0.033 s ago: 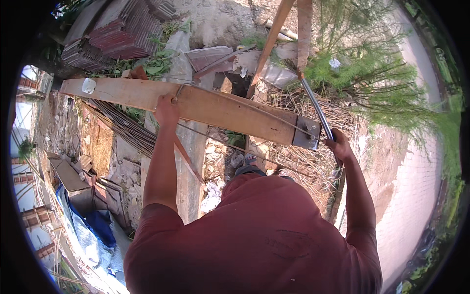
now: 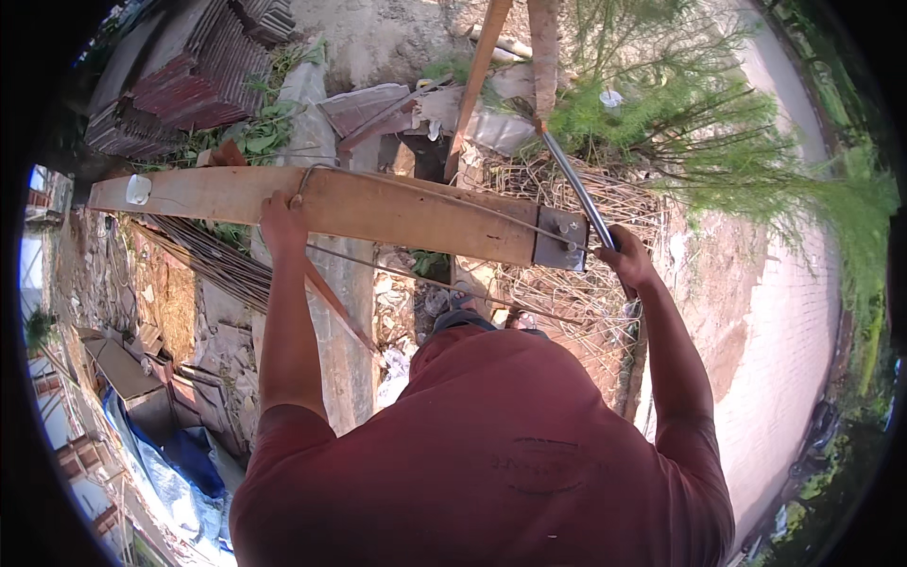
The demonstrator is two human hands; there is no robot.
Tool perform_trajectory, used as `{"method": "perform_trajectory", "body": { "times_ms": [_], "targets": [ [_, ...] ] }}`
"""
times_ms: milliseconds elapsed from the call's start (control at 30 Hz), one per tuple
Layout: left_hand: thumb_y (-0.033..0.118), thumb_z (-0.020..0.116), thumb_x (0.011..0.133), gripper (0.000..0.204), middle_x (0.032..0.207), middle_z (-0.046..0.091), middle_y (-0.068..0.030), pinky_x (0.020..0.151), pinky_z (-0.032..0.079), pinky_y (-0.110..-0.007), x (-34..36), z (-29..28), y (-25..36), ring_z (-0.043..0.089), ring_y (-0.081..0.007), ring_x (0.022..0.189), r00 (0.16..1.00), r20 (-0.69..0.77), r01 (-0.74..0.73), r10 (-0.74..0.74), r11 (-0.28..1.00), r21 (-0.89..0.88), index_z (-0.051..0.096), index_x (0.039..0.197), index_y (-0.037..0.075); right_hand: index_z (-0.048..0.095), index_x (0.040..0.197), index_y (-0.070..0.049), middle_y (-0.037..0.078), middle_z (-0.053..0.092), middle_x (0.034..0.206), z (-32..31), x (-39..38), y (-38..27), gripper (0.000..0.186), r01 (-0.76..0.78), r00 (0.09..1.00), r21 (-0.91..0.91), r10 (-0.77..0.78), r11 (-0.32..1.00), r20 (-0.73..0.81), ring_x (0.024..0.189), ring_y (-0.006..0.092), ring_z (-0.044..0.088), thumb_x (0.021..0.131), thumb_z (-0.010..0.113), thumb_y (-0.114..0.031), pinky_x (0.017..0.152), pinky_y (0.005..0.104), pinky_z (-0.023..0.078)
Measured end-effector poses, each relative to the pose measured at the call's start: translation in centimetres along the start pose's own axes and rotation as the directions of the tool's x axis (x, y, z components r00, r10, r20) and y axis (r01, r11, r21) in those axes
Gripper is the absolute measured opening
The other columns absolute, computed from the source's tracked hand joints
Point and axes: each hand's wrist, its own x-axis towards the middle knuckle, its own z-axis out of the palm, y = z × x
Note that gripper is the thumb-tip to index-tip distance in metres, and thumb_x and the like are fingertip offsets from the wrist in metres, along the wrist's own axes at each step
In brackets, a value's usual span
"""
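Wooden plank, metal bending lever, both hands on — outdoor yard, rubble all round.

Long plank lies crosswise in front of the person, over scrap and a bundle of thin rods. Left hand rests on its near edge, left of middle, fingers curled over the wood beside a bent wire loop. Right hand wraps the lower end of a grey steel bar, fingers closed tight round it, just right of the metal plate bolted to the plank's right end. Thin wire runs along under the plank. Plank looks stiff, heavy, rough; best held at the edges. Bar looks rigid and smooth, could slip; grip low. Stacked roof tiles far left, green shrub far right.
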Motion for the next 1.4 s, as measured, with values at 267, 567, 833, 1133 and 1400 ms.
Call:
{"method": "perform_trajectory", "body": {
  "times_ms": [267,567,833,1133,1400],
  "targets": [
    [0.043,0.058,0.088,0.046,0.094,0.062,-0.0179,0.075,0.05,-0.046,-1.2,2.0,-3.4,0.063,-0.0373,0.082,0.916,0.015,0.389,-0.4,0.882,-0.266,0.055,0.1,-0.001,0.056,0.098,0.004,0.013,0.054,0.074,-1.2,-0.1,-3.5,0.043,-0.077,0.996,-0.005,0.077,0.997,0.05,0.068,0.0233,0.051,0.073,0.066,-0.03,0.063,0.0374,0.041],
    [0.033,0.05,0.095,0.028,0.072,0.052,-0.0062,0.065,0.051,-0.039,-2.1,2.9,-4.7,0.052,-0.0202,0.059,0.692,0.551,0.556,-0.466,-0.143,-0.819,0.055,0.094,0.006,0.057,0.095,0.002,0.011,0.054,0.069,-1.0,0.0,-3.2,0.042,-0.031,0.999,-0.029,0.033,0.999,0.04,0.064,0.0226,0.051,0.074,0.068,-0.032,0.06,0.037,0.04],
    [0.038,0.052,0.095,0.029,0.063,0.041,0.0025,0.053,0.036,-0.027,-1.8,1.3,-3.2,0.039,-0.0102,0.053,0.73,0.601,0.509,-0.327,-0.327,-0.796,0.053,0.087,0.01,0.053,0.089,0.0,0.009,0.05,0.062,-2.8,-1.4,-6.0,0.032,0.024,0.991,-0.09,-0.036,0.996,-0.128,0.058,0.0172,0.043,0.077,0.07,-0.025,0.053,0.0337,0.036],
    [0.04,0.055,0.094,0.031,0.058,0.034,0.005,0.047,0.028,-0.023,-0.2,-3.5,-0.9,0.031,-0.0073,0.049,0.793,0.589,0.54,-0.156,-0.266,-0.798,0.054,0.087,0.009,0.055,0.093,0.0,0.006,0.049,0.061,-3.6,-0.6,-6.5,0.033,0.12,0.975,-0.057,-0.129,0.991,-0.182,0.056,0.0135,0.043,0.076,0.071,-0.023,0.051,0.0311,0.035],
    [0.037,0.055,0.093,0.028,0.055,0.031,0.0056,0.038,0.022,-0.022,-1.2,-0.3,-5.1,0.028,-0.0061,0.042,0.62,0.766,0.728,-0.171,-0.24,-0.642,0.051,0.08,0.013,0.055,0.09,0.0,0.009,0.054,0.068,-2.4,-0.7,-4.3,0.038,0.029,0.997,-0.125,-0.038,0.992,-0.07,0.06,0.0196,0.047,0.075,0.071,-0.031,0.058,0.0361,0.039]
  ]
}}
